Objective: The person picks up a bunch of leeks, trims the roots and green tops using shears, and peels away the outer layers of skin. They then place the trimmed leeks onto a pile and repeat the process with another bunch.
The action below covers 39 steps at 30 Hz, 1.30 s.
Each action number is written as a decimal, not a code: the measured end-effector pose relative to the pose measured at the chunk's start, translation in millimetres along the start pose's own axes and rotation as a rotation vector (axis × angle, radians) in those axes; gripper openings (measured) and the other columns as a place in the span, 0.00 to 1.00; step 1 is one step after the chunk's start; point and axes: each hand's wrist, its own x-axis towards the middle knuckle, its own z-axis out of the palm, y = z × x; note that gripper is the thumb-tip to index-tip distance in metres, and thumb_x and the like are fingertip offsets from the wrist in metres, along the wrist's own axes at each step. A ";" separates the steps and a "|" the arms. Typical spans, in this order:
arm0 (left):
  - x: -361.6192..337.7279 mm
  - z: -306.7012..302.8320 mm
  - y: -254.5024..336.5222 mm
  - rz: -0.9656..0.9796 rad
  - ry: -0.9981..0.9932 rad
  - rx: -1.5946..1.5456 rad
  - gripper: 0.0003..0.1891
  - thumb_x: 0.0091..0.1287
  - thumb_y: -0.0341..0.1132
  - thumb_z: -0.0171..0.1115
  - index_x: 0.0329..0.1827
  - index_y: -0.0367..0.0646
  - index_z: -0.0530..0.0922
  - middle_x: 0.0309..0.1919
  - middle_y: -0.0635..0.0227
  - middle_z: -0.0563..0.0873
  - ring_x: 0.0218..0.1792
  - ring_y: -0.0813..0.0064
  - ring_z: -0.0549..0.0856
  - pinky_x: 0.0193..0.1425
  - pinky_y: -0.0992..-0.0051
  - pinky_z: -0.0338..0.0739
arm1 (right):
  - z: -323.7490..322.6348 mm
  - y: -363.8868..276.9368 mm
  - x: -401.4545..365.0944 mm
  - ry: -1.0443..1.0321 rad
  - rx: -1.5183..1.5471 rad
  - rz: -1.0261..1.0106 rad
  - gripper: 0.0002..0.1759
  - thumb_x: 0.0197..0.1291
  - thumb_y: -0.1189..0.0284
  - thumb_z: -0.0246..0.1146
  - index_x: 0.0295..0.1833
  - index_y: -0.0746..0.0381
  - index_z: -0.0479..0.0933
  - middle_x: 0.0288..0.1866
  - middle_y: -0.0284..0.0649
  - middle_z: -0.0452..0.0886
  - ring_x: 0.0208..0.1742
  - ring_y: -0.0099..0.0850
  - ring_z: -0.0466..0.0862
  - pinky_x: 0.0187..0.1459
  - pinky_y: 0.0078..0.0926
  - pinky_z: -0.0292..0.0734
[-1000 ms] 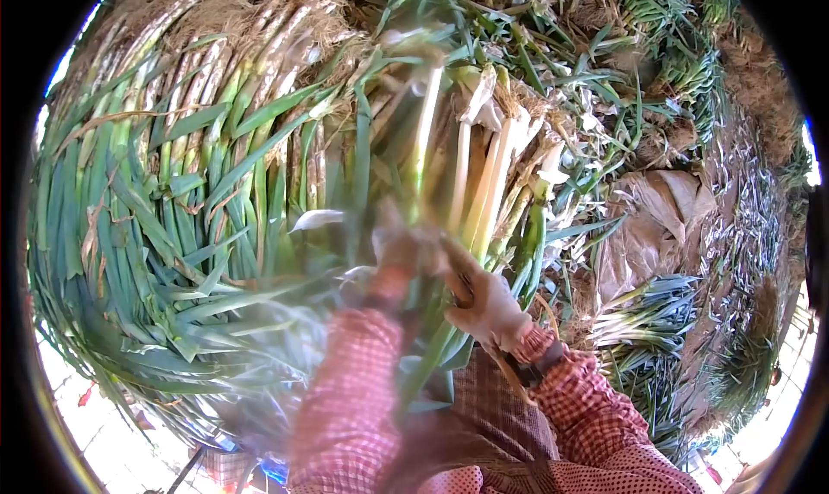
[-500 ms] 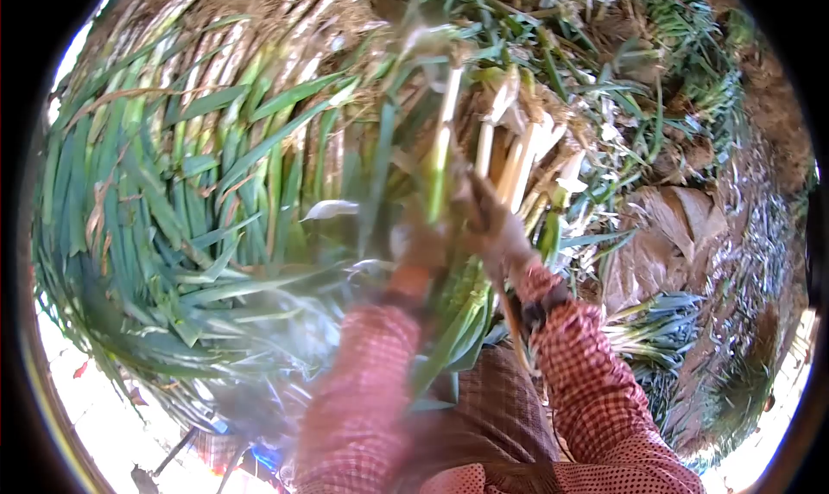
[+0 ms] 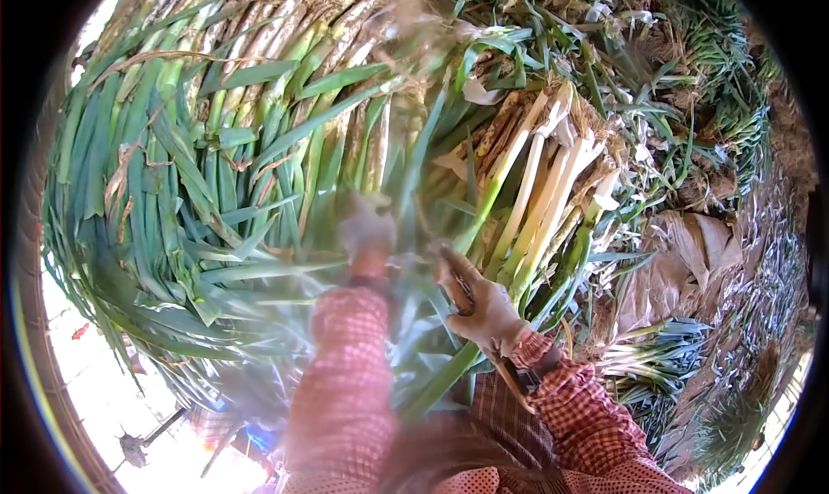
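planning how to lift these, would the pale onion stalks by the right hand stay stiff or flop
The pale stalks lie straight beside the right hand, so probably stiff there. The green leaves bend and droop, so likely floppy. Long and thin, probably light singly.

Outdoor farm sorting spot, heaped green onions [image 3: 216, 148], trimmings strewn on bare soil [image 3: 760, 226], sunlight

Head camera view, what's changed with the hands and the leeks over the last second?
The right hand rose to the white stalks, then dropped back to their green end. The left hand, blurred, shifted left into the leaf pile; the one it held upright no longer shows. The pile stayed put.
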 end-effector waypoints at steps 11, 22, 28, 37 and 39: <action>-24.6 -55.2 61.5 0.331 -0.333 -0.396 0.18 0.56 0.37 0.70 0.46 0.34 0.82 0.39 0.53 0.88 0.37 0.59 0.87 0.47 0.65 0.83 | -16.8 4.3 -74.4 0.108 0.069 -0.029 0.57 0.49 0.74 0.68 0.87 0.59 0.51 0.57 0.57 0.86 0.53 0.48 0.89 0.59 0.37 0.83; -148.9 -81.7 8.3 0.368 -0.497 -0.455 0.21 0.58 0.38 0.73 0.53 0.38 0.80 0.42 0.47 0.87 0.43 0.44 0.89 0.48 0.55 0.83 | -30.0 0.0 -96.7 0.099 0.018 0.156 0.56 0.48 0.72 0.69 0.85 0.64 0.53 0.57 0.58 0.85 0.52 0.47 0.88 0.56 0.38 0.83; -103.0 -76.0 76.0 0.355 -0.368 -0.617 0.14 0.58 0.37 0.73 0.40 0.37 0.82 0.32 0.54 0.88 0.29 0.63 0.86 0.34 0.63 0.81 | -22.9 10.9 -100.7 0.156 0.048 0.079 0.57 0.48 0.73 0.70 0.85 0.65 0.53 0.63 0.56 0.83 0.59 0.44 0.86 0.61 0.35 0.81; -89.9 -7.9 55.4 -0.061 -0.916 -0.893 0.16 0.68 0.33 0.70 0.56 0.40 0.79 0.48 0.68 0.85 0.48 0.73 0.84 0.56 0.71 0.80 | -27.9 -2.5 -125.1 0.082 0.056 0.104 0.57 0.50 0.74 0.68 0.87 0.61 0.50 0.51 0.51 0.84 0.46 0.42 0.88 0.54 0.38 0.83; -99.3 -19.2 51.9 -0.095 -0.854 -0.920 0.12 0.72 0.30 0.67 0.56 0.40 0.80 0.47 0.69 0.85 0.48 0.74 0.83 0.58 0.72 0.78 | -20.3 -0.9 -130.2 0.040 0.035 0.117 0.57 0.50 0.73 0.67 0.87 0.61 0.49 0.39 0.48 0.86 0.38 0.43 0.88 0.46 0.40 0.84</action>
